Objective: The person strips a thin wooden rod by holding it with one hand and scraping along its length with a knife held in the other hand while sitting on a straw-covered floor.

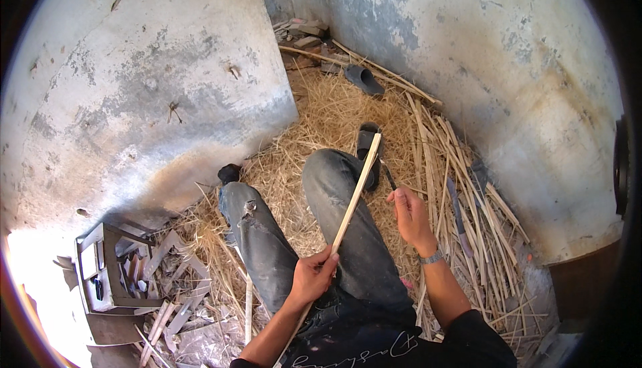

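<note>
My left hand (313,276) is closed around a long pale split strip (354,207), which looks like bamboo or wood. The strip slants up and away over my right thigh, and its lower end runs back under my left forearm. My right hand (409,215) grips a slim dark-handled knife (390,176), pointing up toward the strip's far end. Its thin blade is hard to make out, so I cannot tell whether it touches the strip. A metal watch band (431,257) circles my right wrist.
Many long strips (461,194) lie piled along the right wall. Pale shavings (328,107) cover the floor around my legs. One dark clog (364,79) lies ahead, near the wall. At lower left, a wooden frame (110,267) stands among offcuts (187,294).
</note>
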Tool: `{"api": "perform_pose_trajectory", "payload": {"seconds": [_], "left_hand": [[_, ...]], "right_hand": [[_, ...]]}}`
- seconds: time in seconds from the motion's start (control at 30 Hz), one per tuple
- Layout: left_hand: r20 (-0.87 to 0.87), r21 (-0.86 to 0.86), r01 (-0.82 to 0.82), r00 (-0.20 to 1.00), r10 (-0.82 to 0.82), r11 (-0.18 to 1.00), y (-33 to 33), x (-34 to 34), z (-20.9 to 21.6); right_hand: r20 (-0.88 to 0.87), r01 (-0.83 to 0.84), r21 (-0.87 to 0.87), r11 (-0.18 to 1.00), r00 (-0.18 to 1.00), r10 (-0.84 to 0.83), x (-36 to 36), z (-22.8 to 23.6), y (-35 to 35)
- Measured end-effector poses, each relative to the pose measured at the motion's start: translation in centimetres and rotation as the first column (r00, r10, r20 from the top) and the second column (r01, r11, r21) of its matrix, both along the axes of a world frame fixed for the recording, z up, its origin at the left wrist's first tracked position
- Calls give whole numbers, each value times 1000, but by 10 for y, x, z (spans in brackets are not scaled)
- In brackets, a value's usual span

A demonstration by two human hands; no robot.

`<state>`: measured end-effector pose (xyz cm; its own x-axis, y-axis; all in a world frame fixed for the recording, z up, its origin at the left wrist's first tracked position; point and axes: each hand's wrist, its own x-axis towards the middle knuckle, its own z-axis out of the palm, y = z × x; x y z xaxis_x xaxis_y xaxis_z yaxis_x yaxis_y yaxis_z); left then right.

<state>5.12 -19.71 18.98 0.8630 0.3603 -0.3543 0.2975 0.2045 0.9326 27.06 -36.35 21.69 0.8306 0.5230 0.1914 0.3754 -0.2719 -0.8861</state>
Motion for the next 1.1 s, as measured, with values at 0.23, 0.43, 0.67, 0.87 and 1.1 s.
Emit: {"api": "perform_pose_trajectory", "payload": {"seconds": [0.23,0.43,0.67,0.87,1.1], "left_hand": [[74,353,-42,997,17,935,-2,-11,-8],[72,393,-56,997,30,918,-4,-12,-7],[31,278,-62,998,56,959,1,-13,-2],[47,-53,14,999,-11,999,14,-6,-9],[85,-211,17,996,1,977,11,3,-13]], "right_hand": [[-162,-4,74,997,987,16,48,-8,11],[-97,11,112,994,995,0,47,3,46],[-26,-136,-36,990,990,135,19,27,24],[-262,-146,366,919,931,252,29,63,-50],[-34,-200,-296,934,980,199,-1,44,-15]]}}
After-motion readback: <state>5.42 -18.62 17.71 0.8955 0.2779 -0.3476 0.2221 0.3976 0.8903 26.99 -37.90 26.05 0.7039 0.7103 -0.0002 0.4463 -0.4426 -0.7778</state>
